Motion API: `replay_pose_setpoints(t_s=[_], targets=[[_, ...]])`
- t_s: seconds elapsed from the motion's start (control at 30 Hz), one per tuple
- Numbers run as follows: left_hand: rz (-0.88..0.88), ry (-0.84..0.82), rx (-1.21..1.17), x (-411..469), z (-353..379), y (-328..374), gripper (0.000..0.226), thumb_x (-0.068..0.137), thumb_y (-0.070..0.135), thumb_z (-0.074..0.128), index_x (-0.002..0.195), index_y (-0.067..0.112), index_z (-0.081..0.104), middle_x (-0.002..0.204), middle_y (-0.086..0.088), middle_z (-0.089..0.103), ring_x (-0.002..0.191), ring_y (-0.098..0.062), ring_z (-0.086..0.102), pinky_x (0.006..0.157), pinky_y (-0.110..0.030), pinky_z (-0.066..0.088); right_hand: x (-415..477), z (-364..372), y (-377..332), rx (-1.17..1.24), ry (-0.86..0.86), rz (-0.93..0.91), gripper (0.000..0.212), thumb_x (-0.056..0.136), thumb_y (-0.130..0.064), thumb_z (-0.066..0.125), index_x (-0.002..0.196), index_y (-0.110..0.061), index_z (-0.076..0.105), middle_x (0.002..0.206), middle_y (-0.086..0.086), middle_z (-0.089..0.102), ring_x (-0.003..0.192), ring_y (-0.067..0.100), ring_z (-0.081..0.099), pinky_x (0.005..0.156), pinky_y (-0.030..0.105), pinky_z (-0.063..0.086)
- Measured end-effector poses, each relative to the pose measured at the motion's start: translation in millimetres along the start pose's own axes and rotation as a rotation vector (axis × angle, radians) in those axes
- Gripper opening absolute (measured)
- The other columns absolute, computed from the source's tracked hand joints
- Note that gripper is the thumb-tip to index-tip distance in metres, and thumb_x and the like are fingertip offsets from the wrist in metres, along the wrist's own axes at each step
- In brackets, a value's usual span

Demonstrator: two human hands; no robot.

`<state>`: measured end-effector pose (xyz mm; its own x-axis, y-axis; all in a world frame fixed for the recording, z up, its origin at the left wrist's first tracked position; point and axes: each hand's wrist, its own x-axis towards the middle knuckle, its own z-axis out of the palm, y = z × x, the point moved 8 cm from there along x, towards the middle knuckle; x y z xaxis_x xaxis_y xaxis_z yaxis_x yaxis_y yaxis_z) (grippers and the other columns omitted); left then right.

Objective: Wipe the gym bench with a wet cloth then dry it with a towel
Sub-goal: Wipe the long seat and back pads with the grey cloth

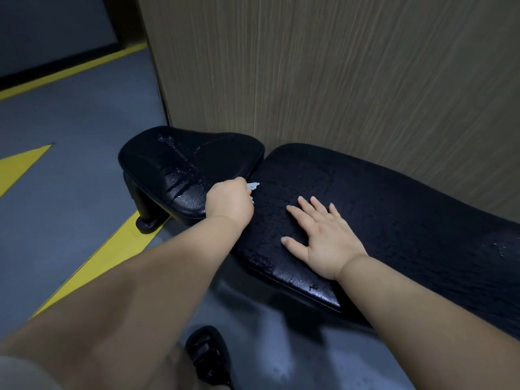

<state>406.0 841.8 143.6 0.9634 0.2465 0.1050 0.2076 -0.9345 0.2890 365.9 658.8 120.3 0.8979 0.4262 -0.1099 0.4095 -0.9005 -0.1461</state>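
Observation:
The black padded gym bench has a long pad (394,215) running to the right and a smaller seat pad (180,161) at the left, both glistening with water drops. My left hand (229,201) grips a small light blue cloth (252,187) at the gap between the two pads; only a corner of the cloth shows past my fingers. My right hand (320,235) rests flat on the long pad with fingers spread and straight. No towel is in view.
A wood-grain wall panel (337,80) stands right behind the bench. The grey floor (70,130) has yellow stripes at the left. The bench's black leg (146,212) stands on the floor. My foot in a black sandal (208,356) is below the bench.

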Motion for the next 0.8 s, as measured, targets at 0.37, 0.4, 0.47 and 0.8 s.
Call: replay_pose_setpoints(t_s=[0.37, 0.4, 0.47, 0.8], targets=[[-0.236, 0.1, -0.445, 24, -9, -15, 0.02, 0.099, 0.03, 0.047, 0.107, 0.022, 0.064, 0.089, 0.003, 0.064, 0.093, -0.022, 0.059, 0.078, -0.03, 0.045, 4, 1, 1, 0.033, 0.039, -0.005, 0.082, 0.079, -0.076, 0.012, 0.151, -0.038, 0.013, 0.161, -0.01, 0.003, 0.147, 0.01, -0.007, 0.12, 0.036, -0.008], [-0.241, 0.11, -0.497, 26, -11, -14, 0.019, 0.099, 0.029, 0.048, 0.104, 0.023, 0.065, 0.081, 0.008, 0.06, 0.09, -0.019, 0.058, 0.076, -0.028, 0.043, 4, 1, 1, 0.034, 0.04, -0.006, 0.082, 0.078, -0.076, 0.011, 0.151, -0.038, 0.013, 0.161, -0.01, 0.003, 0.147, 0.01, -0.007, 0.119, 0.036, -0.008], [-0.227, 0.145, -0.637, 35, -20, -8, 0.016, 0.099, 0.028, 0.049, 0.101, 0.026, 0.065, 0.076, 0.013, 0.055, 0.085, -0.014, 0.058, 0.074, -0.024, 0.043, 4, 2, 1, 0.038, 0.039, -0.007, 0.082, 0.079, -0.076, 0.011, 0.151, -0.038, 0.013, 0.161, -0.01, 0.002, 0.147, 0.01, -0.007, 0.119, 0.036, -0.008], [-0.045, -0.005, -0.553, 62, -15, 10, 0.015, 0.097, 0.036, 0.051, 0.102, 0.029, 0.063, 0.097, 0.004, 0.066, 0.088, -0.017, 0.062, 0.078, -0.033, 0.051, 4, 1, 3, 0.041, 0.035, -0.005, 0.078, 0.083, -0.074, 0.016, 0.151, -0.037, 0.012, 0.161, -0.01, 0.002, 0.147, 0.01, -0.008, 0.119, 0.037, -0.009]])
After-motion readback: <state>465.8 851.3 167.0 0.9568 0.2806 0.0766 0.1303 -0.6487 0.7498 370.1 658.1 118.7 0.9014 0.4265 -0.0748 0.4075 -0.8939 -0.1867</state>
